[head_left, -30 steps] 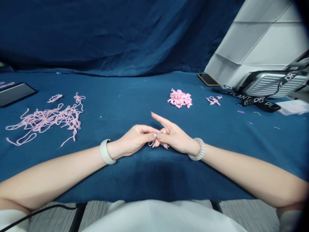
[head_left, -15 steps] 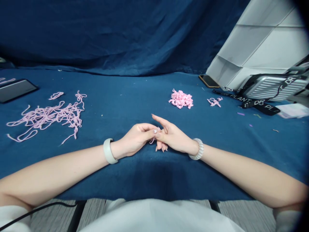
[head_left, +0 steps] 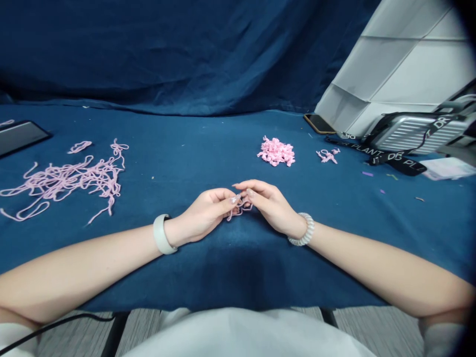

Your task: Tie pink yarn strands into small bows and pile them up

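Note:
A short length of pink yarn (head_left: 241, 209) dangles in small loops between my two hands, above the blue cloth. My left hand (head_left: 208, 214) pinches it between thumb and fingers. From the other side, my right hand (head_left: 268, 204) closes its thumb and fingertips on the yarn, its fingers partly hidden. Beyond my right hand sits a pile of knotted pink yarn pieces (head_left: 275, 151). A loose tangle of pink yarn strands (head_left: 80, 179) is spread on the left, with a small yarn bundle (head_left: 79, 147) just behind it.
Small yarn scraps (head_left: 327, 155) lie right of the pile. Farther right are a phone (head_left: 319, 124), a black lettered strap (head_left: 394, 157), a silver ridged case (head_left: 409, 135) and a pale flat packet (head_left: 448, 168). A dark-edged tablet-like object (head_left: 22, 138) is at far left.
My right hand has turned and its fingers have drawn in toward the thumb; its lower fingers no longer show below. More of the yarn now hangs visible between my hands.

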`<state>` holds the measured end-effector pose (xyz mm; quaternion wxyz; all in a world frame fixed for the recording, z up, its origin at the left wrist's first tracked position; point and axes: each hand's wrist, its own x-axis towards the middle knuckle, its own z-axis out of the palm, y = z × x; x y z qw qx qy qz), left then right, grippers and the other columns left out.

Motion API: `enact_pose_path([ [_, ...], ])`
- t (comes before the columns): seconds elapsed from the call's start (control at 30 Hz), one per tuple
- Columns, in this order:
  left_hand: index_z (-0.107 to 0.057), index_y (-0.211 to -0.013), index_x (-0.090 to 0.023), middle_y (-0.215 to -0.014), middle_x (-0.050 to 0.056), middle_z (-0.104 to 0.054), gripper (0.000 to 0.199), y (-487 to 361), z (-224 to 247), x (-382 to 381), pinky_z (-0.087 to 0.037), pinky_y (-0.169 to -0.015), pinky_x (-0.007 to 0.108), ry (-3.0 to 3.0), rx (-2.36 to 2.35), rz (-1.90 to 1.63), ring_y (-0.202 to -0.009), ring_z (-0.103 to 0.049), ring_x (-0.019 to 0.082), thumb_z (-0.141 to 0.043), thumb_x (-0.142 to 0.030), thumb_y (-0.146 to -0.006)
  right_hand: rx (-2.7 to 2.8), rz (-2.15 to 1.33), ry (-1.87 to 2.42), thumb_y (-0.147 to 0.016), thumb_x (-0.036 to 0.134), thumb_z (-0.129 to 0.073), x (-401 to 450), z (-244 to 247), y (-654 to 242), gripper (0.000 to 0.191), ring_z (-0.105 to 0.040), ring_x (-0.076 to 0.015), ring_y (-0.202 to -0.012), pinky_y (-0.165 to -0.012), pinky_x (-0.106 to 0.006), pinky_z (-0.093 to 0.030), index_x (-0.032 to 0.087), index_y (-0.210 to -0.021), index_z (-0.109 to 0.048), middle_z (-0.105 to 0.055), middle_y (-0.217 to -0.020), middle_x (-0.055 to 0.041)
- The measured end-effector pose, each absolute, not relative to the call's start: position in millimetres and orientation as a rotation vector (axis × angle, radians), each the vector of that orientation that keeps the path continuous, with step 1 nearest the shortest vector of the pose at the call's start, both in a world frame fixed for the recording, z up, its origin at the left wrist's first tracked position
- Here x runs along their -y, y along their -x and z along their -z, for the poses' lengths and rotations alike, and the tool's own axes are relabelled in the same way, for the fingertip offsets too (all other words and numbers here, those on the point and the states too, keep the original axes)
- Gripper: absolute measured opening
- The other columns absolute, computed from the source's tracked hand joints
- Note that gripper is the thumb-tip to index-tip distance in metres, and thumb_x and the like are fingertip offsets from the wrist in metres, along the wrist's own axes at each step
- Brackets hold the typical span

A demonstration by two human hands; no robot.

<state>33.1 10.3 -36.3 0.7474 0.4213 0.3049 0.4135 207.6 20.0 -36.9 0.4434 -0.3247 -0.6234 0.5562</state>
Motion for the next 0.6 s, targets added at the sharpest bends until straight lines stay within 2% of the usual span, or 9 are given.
enact_pose_path([
  [0.1,-0.064,-0.069,-0.013,-0.068,0.002,-0.062,0.02,-32.7,35.9,-10.6,-0.04,-0.069,0.026,-0.906,-0.675,-0.887,-0.066,-0.054,0.011,-0.076,-0.028,-0.068,1.632,-1.316,0.709,-0.086,0.035,-0.056,-23.3,38.7,-209.0,0.023,-0.057,-0.0138,-0.101,-0.093,-0.029,-0.044,0.025,-0.102,-0.069,-0.063,-0.108,-0.0032],
  [0.17,-0.065,-0.07,-0.013,-0.07,0.002,-0.062,0.02,-32.5,36.2,-10.9,-0.041,-0.073,0.029,-0.92,-0.663,-0.872,-0.069,-0.055,0.012,-0.076,-0.029,-0.068,1.677,-1.316,0.676,-0.085,0.035,-0.058,-23.7,38.4,-208.6,0.022,-0.056,-0.0149,-0.106,-0.095,-0.031,-0.044,0.027,-0.101,-0.07,-0.061,-0.112,-0.0034],
  [0.3,-0.067,-0.073,-0.012,-0.07,0.003,-0.062,0.018,-32.0,38.2,-12.0,-0.041,-0.076,0.031,-0.954,-0.65,-0.845,-0.069,-0.054,0.013,-0.074,-0.028,-0.071,1.672,-1.423,0.71,-0.078,0.032,-0.066,-22.8,37.5,-207.8,0.022,-0.057,-0.0163,-0.103,-0.087,-0.033,-0.049,0.029,-0.099,-0.072,-0.057,-0.118,-0.0039],
  [0.43,-0.067,-0.073,-0.011,-0.068,0.002,-0.061,0.019,-31.9,39.8,-12.9,-0.041,-0.08,0.032,-0.96,-0.656,-0.832,-0.069,-0.055,0.012,-0.074,-0.028,-0.071,1.617,-1.476,0.723,-0.075,0.029,-0.07,-22.4,36.5,-207.9,0.016,-0.056,-0.0162,-0.105,-0.091,-0.033,-0.048,0.028,-0.09,-0.074,-0.059,-0.114,-0.0034],
  [0.6,-0.068,-0.074,-0.009,-0.072,0.005,-0.063,0.02,-32.7,37.8,-13.3,-0.041,-0.072,0.028,-0.991,-0.724,-0.823,-0.071,-0.055,0.013,-0.072,-0.029,-0.073,1.526,-1.488,0.779,-0.072,0.026,-0.072,-21.0,34.7,-205.7,0.007,-0.057,-0.0145,-0.097,-0.088,-0.032,-0.049,0.026,-0.078,-0.076,-0.062,-0.105,-0.0029],
])
